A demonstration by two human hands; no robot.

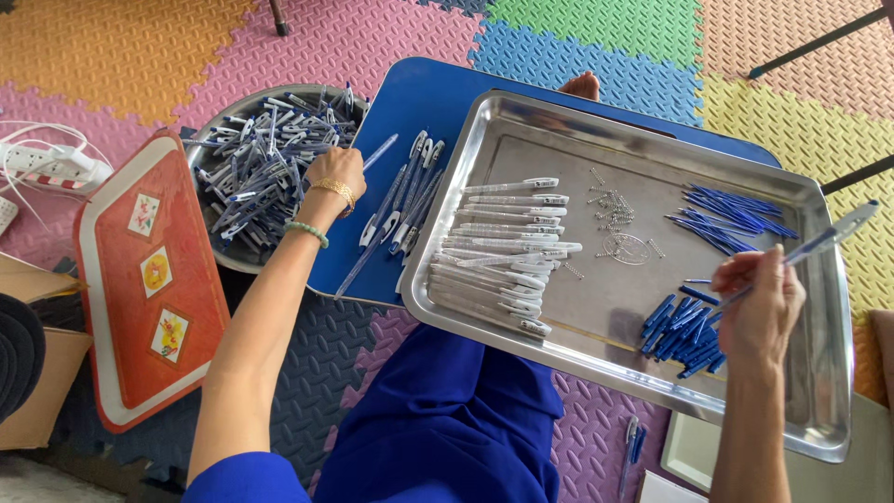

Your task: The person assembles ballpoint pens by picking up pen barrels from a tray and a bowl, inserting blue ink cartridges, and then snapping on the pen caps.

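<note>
The right hand [759, 303] pinched a pen [819, 242] over the tray's [819, 391] right edge; the left hand [335, 172] closed on pens in the bowl [219, 251]. The overhanging tray risked tipping and scattering its springs [610, 210].

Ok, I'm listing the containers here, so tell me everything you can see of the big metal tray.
The metal tray is a shiny, steel-looking rectangle with rounded corners and a raised rim. It lies tilted across a blue board and the person's lap. Inside lie a row of clear pen barrels, small springs, thin blue refills and a heap of blue caps. The right hand hovers above it, holding a pen.
</note>
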